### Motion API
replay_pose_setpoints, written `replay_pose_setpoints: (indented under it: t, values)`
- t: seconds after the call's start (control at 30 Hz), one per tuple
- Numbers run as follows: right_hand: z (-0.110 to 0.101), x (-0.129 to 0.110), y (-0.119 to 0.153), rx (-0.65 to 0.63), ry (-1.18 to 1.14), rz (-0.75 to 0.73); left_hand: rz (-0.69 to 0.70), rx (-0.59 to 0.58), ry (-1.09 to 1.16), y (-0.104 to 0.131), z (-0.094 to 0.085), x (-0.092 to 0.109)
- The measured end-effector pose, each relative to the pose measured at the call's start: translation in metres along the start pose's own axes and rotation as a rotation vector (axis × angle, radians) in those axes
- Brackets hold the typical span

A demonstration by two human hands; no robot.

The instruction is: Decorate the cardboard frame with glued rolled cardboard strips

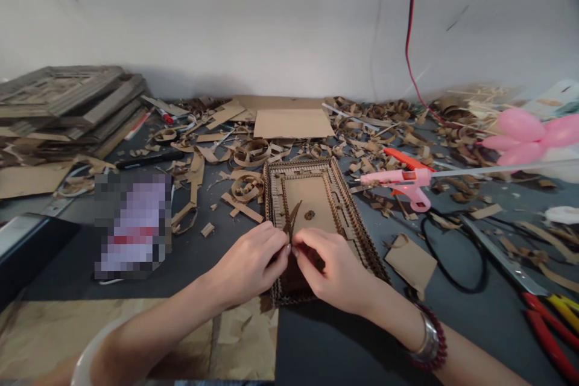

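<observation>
My left hand (257, 256) and my right hand (337, 268) meet over the near part of a cardboard tray (348, 211) with corrugated, layered edges. Both hands are closed, their fingertips pinching a thin brown cardboard strip (295, 215) between them. The strip's free end points up and away from me. On the tray's flat floor lies a small coiled piece of cardboard (309, 215), just beyond the fingers. My hands hide some of the tray's near end.
A pink glue gun (398, 178) lies right of the tray. Scissors or shears with red handles (545, 329) rest at far right, near a black cable (484, 277). Stacked cardboard frames (67, 102) stand back left. Cardboard scraps (248, 154) litter the back; a pixelated purple item (136, 226) lies left.
</observation>
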State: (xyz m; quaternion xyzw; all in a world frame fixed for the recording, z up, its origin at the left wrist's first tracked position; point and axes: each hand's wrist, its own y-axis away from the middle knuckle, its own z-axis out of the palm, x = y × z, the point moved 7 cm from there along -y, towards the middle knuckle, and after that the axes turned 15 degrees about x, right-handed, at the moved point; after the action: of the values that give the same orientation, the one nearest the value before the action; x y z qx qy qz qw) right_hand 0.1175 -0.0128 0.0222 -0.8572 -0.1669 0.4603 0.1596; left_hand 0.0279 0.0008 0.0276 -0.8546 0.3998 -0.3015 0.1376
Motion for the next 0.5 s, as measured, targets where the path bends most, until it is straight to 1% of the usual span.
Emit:
replay_pose_setpoints:
  t: [0.17,0.33,0.5]
  values:
    - [0.0018,-0.0005,0.0019,-0.009,0.002,-0.026,0.035,0.059,-0.005,-0.0017,-0.0032,0.0019]
    - [0.0012,0.0005,0.0026,-0.016,0.057,-0.005,0.036,0.131,0.017,-0.0018,-0.0076,0.0037]
    - [0.0025,-0.0003,0.003,-0.043,0.092,-0.024,0.014,0.129,0.039,-0.0012,-0.0074,0.0032]
